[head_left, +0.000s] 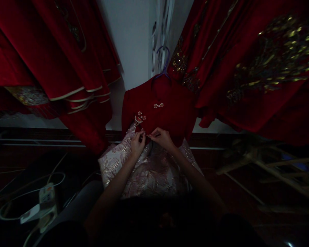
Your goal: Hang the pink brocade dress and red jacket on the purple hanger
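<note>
A red top (175,115) with a pink and gold brocade skirt below it (159,168) hangs in front of me on a purple hanger (166,61). Pearl-beaded flower fasteners (158,105) decorate its chest. My left hand (138,142) is closed in a pinch at the top's lower front, beside a small pearl fastener (148,136). Facing it from the right, my right hand (162,138) pinches this fastener between thumb and forefinger. The fingertips of both hands are close together. What exactly the left fingertips grip is too small and dark to make out.
Red garments with pale trim (77,92) hang at left; another with gold sequins (280,55) hangs at right. A power strip with cables (46,193) lies lower left. A wooden frame (267,168) stands on the floor at right. The light is dim.
</note>
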A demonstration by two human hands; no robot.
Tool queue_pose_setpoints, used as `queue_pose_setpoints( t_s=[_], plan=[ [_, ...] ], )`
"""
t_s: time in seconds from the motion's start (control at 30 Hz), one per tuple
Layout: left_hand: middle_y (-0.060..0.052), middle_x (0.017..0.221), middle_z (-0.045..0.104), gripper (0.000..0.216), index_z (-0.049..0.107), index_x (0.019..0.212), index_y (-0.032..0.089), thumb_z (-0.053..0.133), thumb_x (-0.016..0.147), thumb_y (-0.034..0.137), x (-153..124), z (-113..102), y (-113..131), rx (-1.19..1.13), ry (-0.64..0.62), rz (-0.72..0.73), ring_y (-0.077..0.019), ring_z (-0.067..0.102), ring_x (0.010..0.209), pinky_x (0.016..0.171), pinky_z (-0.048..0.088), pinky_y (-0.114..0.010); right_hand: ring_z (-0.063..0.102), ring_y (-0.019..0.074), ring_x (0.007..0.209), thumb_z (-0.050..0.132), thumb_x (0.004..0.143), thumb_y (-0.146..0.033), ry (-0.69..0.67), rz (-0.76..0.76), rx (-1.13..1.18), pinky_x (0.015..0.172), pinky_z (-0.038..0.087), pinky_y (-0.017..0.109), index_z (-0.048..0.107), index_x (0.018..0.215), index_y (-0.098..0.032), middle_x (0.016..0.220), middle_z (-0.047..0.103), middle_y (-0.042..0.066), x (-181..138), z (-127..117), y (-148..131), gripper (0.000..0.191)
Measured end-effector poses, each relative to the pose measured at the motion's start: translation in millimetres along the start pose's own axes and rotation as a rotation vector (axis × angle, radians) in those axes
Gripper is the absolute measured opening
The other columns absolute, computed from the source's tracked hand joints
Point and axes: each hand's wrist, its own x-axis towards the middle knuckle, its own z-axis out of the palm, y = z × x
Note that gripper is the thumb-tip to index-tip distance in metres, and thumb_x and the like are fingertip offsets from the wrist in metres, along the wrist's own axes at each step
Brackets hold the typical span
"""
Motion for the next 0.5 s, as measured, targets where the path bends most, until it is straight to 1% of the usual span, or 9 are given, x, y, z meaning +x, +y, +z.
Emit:
queue_pose_setpoints(
  t_s=[0.07,0.17,0.27,0.5],
  plan=[
    [-0.007,0.093,0.069,0.02,0.065,0.097,0.018,0.051,0.09,0.03,0.2,-0.2,1.4,0.001,0.004,0.003,-0.0152,0.064,0.088,0.081,0.051,-0.029,0.066,0.0132,0.068,0.067,0.073,-0.031,-0.011,-0.004,0.005,0.063,0.052,0.023,0.061,0.077,-0.018,0.074,0.069,0.001,-0.5,0.7,0.5,0.015],
    [-0.005,0.087,0.069,0.021,0.067,0.091,0.018,0.052,0.09,0.033,0.3,-0.2,3.2,-0.024,-0.001,-0.017,-0.0143,0.065,0.081,0.075,0.052,-0.027,0.066,0.0129,0.069,0.066,0.074,-0.031,-0.018,-0.008,0.005,0.064,0.052,0.022,0.061,0.078,-0.019,0.074,0.069,0.001,-0.9,2.1,2.2,0.014],
    [-0.004,0.085,0.07,0.019,0.068,0.09,0.019,0.057,0.087,0.034,-0.6,-0.7,5.3,-0.05,-0.025,0.001,-0.013,0.065,0.076,0.071,0.052,-0.026,0.067,0.0129,0.07,0.065,0.075,-0.03,-0.008,-0.008,0.012,0.065,0.053,0.023,0.061,0.08,-0.019,0.075,0.069,0.0,-1.0,5.2,5.7,0.013],
    [-0.004,0.088,0.071,0.02,0.069,0.091,0.02,0.056,0.088,0.035,-1.7,-0.7,6.4,-0.058,-0.048,0.03,-0.0142,0.067,0.081,0.078,0.053,-0.029,0.068,0.0131,0.072,0.065,0.076,-0.033,0.04,0.025,-0.006,0.069,0.054,0.024,0.062,0.081,-0.02,0.078,0.07,0.0,-0.8,9.8,11.6,0.014]
  ],
)
